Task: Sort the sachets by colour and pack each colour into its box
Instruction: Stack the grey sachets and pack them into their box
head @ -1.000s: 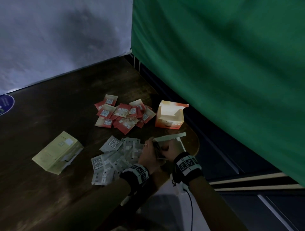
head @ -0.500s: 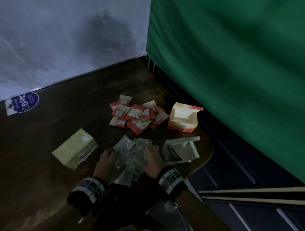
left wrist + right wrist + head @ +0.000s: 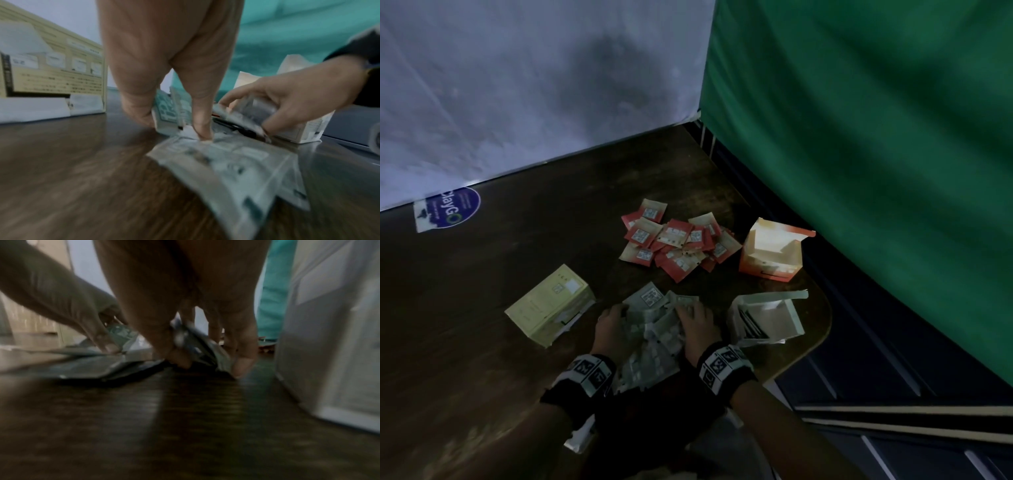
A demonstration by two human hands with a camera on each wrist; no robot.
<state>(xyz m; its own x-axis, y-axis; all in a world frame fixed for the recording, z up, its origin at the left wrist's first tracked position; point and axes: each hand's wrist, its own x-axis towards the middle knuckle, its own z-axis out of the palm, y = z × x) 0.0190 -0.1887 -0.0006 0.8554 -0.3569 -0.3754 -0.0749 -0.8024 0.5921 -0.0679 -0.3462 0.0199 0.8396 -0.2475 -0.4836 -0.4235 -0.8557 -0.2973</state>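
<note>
A heap of pale grey-green sachets [image 3: 654, 329] lies near the table's front edge. My left hand [image 3: 616, 318] grips its left side and my right hand [image 3: 697, 320] its right side. In the left wrist view the left hand [image 3: 170, 125] holds upright sachets [image 3: 164, 112] between thumb and finger. In the right wrist view the right hand [image 3: 205, 363] pinches a bunch of sachets [image 3: 197, 344]. The open pale box [image 3: 767, 318] stands just right of the right hand. Red sachets [image 3: 674, 243] lie further back, beside the open orange box [image 3: 774, 253].
A shut yellow box [image 3: 548, 305] lies left of my left hand. The dark wooden table [image 3: 482, 274] ends in a rounded corner just right of the pale box. A green curtain [image 3: 859, 137] hangs to the right and a white wall [image 3: 517, 85] stands behind.
One second ago both hands were together at the pale box. They moved left onto the pale sachet heap and now squeeze it from both sides.
</note>
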